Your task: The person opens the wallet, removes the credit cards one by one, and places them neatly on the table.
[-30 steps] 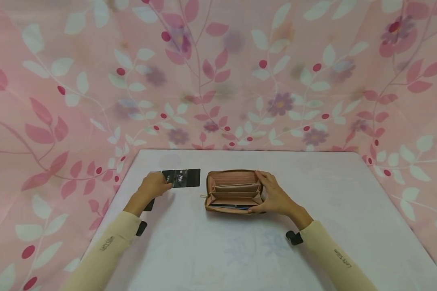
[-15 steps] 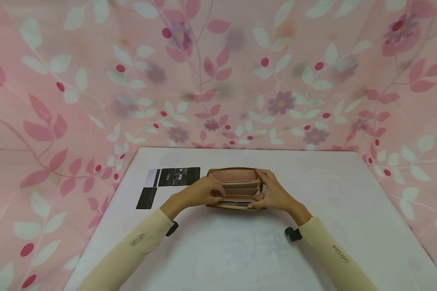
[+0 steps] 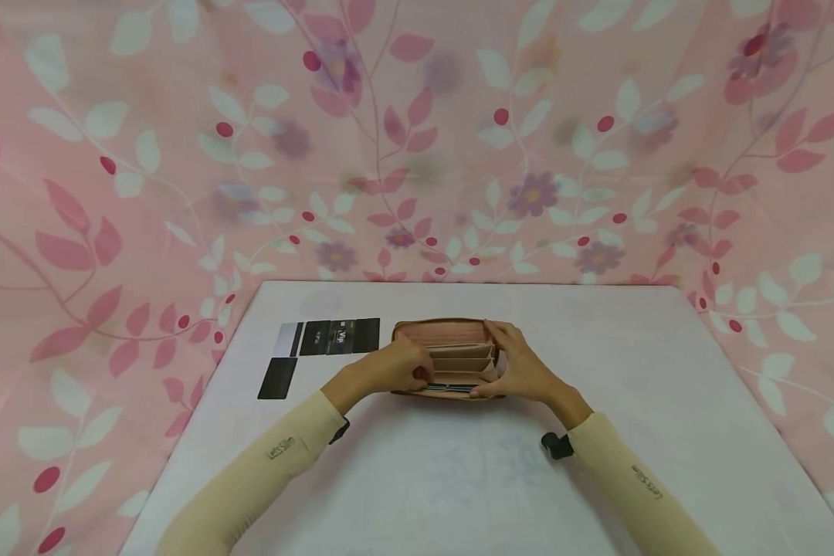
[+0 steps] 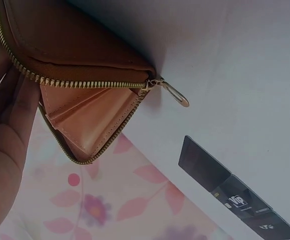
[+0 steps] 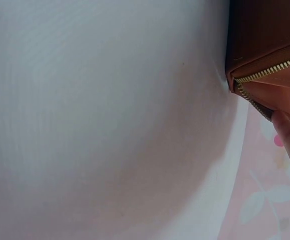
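Note:
A brown wallet with a gold zip stands open on the table, its pink-tan compartments facing up. My right hand grips its right end, thumb at the near edge and fingers at the far edge. Over its left part my left hand reaches in with bent fingers, by several cards in the near compartment. Whether the fingertips pinch a card is hidden, also in the left wrist view, where the zip pull hangs at the wallet's corner.
Left of the wallet, a row of dark cards, one marked VIP, lies on the white table. A light card with a dark stripe sits at the row's left end, a black card below. Floral cloth hangs behind.
My left hand has left the row of cards and moved right to the wallet, reaching into its left part. The light card and black card are now uncovered. My right hand keeps its grip.

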Demonstrator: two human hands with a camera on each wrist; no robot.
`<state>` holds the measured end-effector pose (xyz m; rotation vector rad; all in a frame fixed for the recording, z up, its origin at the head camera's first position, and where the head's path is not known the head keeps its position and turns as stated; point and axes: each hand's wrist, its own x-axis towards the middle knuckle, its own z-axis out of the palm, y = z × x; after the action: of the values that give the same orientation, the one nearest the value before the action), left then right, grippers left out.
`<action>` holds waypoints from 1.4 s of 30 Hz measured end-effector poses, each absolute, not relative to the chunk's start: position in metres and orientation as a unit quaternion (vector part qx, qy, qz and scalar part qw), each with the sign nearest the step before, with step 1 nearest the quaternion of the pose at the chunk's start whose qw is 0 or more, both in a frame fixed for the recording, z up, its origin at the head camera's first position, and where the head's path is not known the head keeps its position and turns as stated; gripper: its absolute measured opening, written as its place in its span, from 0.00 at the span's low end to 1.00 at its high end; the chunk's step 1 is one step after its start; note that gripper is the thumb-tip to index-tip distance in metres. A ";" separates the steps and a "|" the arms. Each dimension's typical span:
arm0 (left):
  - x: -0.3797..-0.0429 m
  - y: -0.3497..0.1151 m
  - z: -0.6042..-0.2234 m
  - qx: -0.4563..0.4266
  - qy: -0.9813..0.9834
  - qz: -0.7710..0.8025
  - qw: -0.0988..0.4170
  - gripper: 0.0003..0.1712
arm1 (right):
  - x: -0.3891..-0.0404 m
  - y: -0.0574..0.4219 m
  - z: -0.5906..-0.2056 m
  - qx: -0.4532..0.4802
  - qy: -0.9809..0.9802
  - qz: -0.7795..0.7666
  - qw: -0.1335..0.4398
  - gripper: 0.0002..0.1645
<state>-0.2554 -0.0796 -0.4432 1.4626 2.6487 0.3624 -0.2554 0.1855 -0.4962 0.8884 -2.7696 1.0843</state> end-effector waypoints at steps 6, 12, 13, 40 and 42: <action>-0.254 -0.078 -0.441 0.478 0.874 0.086 0.024 0.03 | -0.255 0.184 -0.494 0.283 -0.891 0.355 0.016 0.71; -0.251 -0.072 -0.438 0.454 0.889 0.058 0.002 0.07 | -0.255 0.184 -0.493 0.283 -0.889 0.359 0.014 0.71; -0.251 -0.071 -0.438 0.448 0.893 0.048 0.000 0.09 | -0.255 0.184 -0.493 0.283 -0.890 0.357 0.015 0.71; -0.249 -0.059 -0.431 0.408 0.907 0.041 0.095 0.15 | -0.255 0.184 -0.496 0.292 -0.889 0.352 0.026 0.72; -0.251 -0.060 -0.430 0.416 0.901 0.053 0.106 0.14 | -0.255 0.184 -0.496 0.291 -0.889 0.352 0.025 0.72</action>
<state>-0.2512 -0.0600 -0.4303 1.2269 2.6558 0.1562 -0.2551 0.1842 -0.4961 0.9000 -2.7506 1.0873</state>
